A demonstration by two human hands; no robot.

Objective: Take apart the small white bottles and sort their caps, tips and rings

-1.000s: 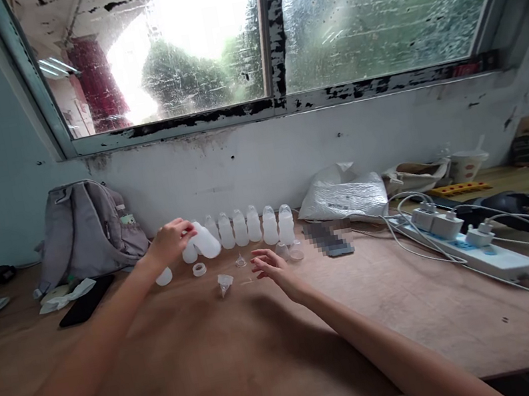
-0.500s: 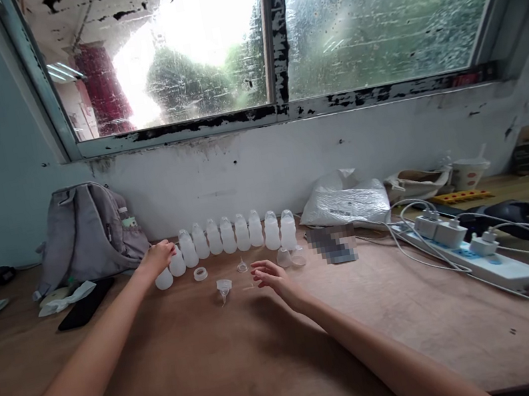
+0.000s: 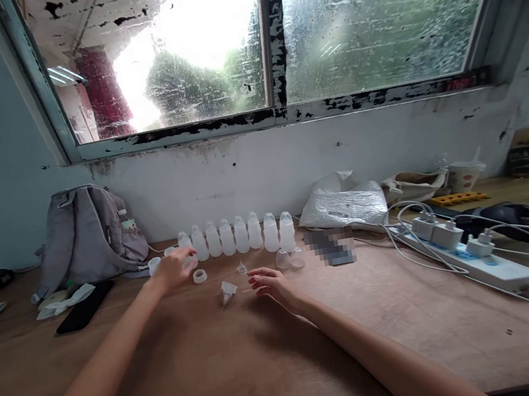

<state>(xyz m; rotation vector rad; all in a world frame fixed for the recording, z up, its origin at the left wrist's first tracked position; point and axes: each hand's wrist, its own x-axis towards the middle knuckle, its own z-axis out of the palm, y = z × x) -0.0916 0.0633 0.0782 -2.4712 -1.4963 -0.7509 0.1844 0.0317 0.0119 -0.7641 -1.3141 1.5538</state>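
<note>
My left hand [image 3: 175, 268] is closed at the left end of a row of frosted bottles [image 3: 227, 238], with a clear cap [image 3: 192, 261] at its fingertips. It hides part of the bottles behind it. The white rims of two bottles without caps, a left one [image 3: 154, 263] and another [image 3: 169, 251], show beside and behind it. My right hand [image 3: 273, 286] hovers over the table, fingers apart, holding nothing. Between the hands are a white ring [image 3: 199, 276], a clear nipple-shaped piece [image 3: 241, 267] and a tilted white and clear piece [image 3: 228, 291]. Two clear domes [image 3: 297, 259] sit before the right bottles.
A grey backpack [image 3: 88, 234] and a black phone [image 3: 85, 308] are at left. At right are a silver bag [image 3: 343, 201], a blurred dark item [image 3: 331, 246] and a white power strip [image 3: 489, 265] with cables. A window [image 3: 367, 25] is behind the wooden table [image 3: 214, 382].
My left hand has come off the bottle near the left end, moving right and slightly down with a clear cap. The white and clear piece has turned slightly. My right hand has barely moved.
</note>
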